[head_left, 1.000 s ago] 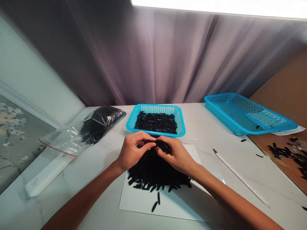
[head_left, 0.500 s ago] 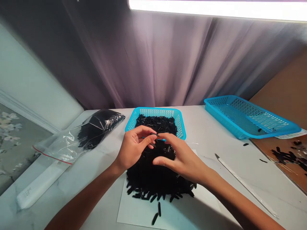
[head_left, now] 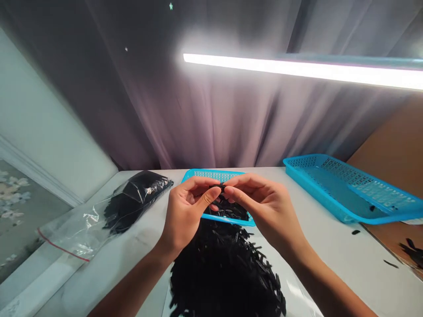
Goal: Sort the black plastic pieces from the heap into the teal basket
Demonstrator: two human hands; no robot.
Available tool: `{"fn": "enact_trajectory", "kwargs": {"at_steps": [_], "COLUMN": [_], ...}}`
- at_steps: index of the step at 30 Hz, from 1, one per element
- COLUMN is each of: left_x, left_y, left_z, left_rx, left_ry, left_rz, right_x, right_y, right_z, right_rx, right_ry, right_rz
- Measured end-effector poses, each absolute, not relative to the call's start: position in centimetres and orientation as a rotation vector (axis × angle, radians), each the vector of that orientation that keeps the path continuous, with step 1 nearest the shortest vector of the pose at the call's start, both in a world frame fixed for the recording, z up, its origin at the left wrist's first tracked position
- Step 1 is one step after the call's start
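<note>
My left hand (head_left: 185,211) and my right hand (head_left: 269,207) meet fingertip to fingertip above a blue plastic basket (head_left: 231,221). Between them they pinch a small, slim black piece (head_left: 218,186), mostly covered by the fingers. Both hands are closed, thumb against index finger. Similar black pieces (head_left: 231,210) lie in the basket. Below the hands, a large pile of loose black pieces (head_left: 224,273) spreads over a white sheet. What the small pieces are, I cannot tell.
A clear zip bag (head_left: 132,200) of black pieces lies at the left. A second blue basket (head_left: 317,193) stands at the right, holding a few bits. Stray black pieces (head_left: 391,263) lie near it. A bright tube lamp (head_left: 297,70) hangs before the curtain (head_left: 228,127).
My right thumb and index finger have closed on the black piece beside my left fingertips; earlier the right thumb was apart. The view has tilted upward, showing more of the lamp.
</note>
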State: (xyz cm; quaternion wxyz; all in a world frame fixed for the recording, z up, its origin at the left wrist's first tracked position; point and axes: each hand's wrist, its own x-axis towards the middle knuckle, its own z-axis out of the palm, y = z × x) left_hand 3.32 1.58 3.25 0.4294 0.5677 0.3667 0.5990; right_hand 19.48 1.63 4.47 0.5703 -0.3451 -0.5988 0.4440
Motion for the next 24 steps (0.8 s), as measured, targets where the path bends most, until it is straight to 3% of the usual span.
{"fn": "enact_trajectory", "kwargs": {"at_steps": [24], "left_x": [3.8], "left_y": [1.6], "left_z": [6.1], "left_rx": [1.619], "left_ry": [0.931], "left_rz": [1.730], "right_x": [18.7], "right_y": [3.0], "right_z": [6.1], "right_rx": [-0.545], "right_ry": [-1.241], "right_rz": [1.146]}}
